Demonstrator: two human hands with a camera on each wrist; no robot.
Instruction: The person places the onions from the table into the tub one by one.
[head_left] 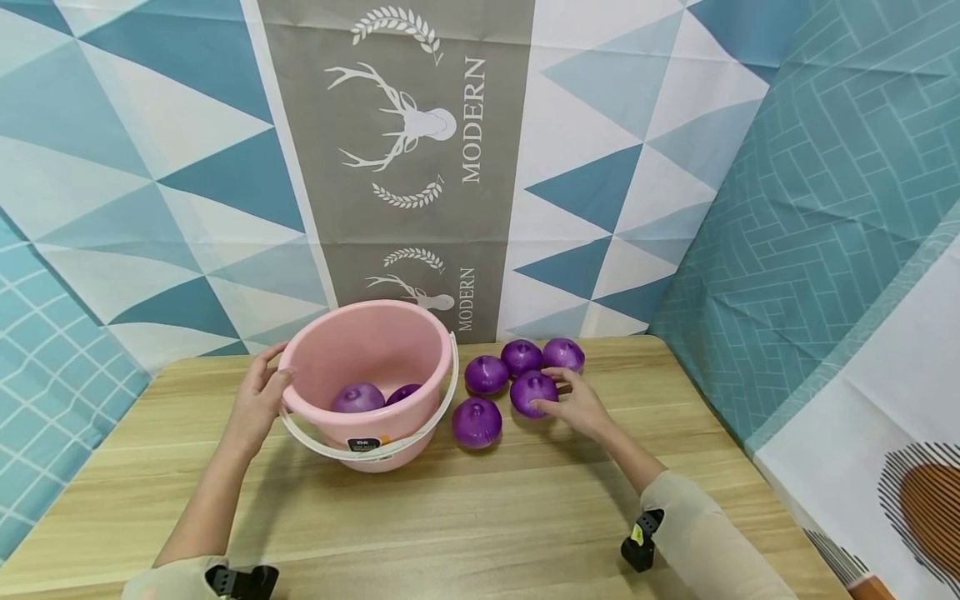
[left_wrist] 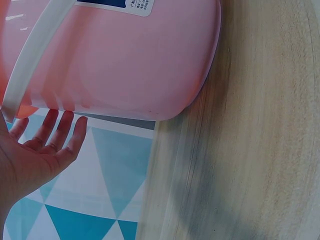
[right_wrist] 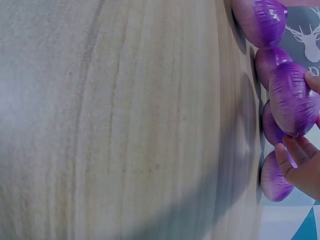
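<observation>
Currently counting five purple onions [head_left: 477,422] on the wooden table [head_left: 450,525], right of one pink bucket [head_left: 367,333] with two more visible inside. Grasping one of the five between thumb and fingers of the right hand [head_left: 576,403]; touching the bucket's left side with the left hand [head_left: 258,392], fingers loosely extended. Tight toward the far edge; wide bare wood near and right.

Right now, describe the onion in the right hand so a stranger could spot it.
On the wooden table, find the pink bucket. To its right are five purple onions. It's the front-right onion, the only one gripped by the right hand.
</observation>
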